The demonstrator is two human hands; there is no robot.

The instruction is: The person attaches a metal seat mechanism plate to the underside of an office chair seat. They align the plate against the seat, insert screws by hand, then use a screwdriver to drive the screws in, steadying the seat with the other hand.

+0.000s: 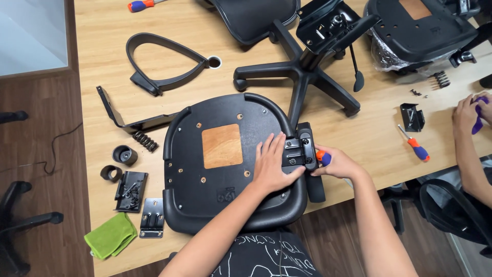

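black plastic: upturned chair seat [215, 169] lies underside up on the tabletop [102, 66], its near rim hanging over the front edge toward the person.
wood patch: square brown panel [222, 146] in the seat's middle.
left hand: left hand [270, 164] lies flat on the seat's right side, fingers spread, tips touching the armrest bracket [298, 153].
right hand: right hand [339, 165] is closed around an orange-and-blue screwdriver [322, 156], fingers curled on its handle, the tip at the bracket.
armrest: black armrest [311, 169] stands at the seat's right rim, reaching past the tabletop's front edge.
left of seat: bent metal bar [123, 115], spring [146, 141], two short black rings [120, 161], metal plates [141, 202] and a green cloth [110, 236] near the front left corner; little bare room there.
behind seat: five-star chair base [302, 72] just beyond the rim; curved black arm loop [159, 64] farther left.
right of seat: open stretch of bare wood, then a second screwdriver [415, 144] and a small black bracket [411, 117].
far right: another person's hands [469, 115], well apart, holding something purple.
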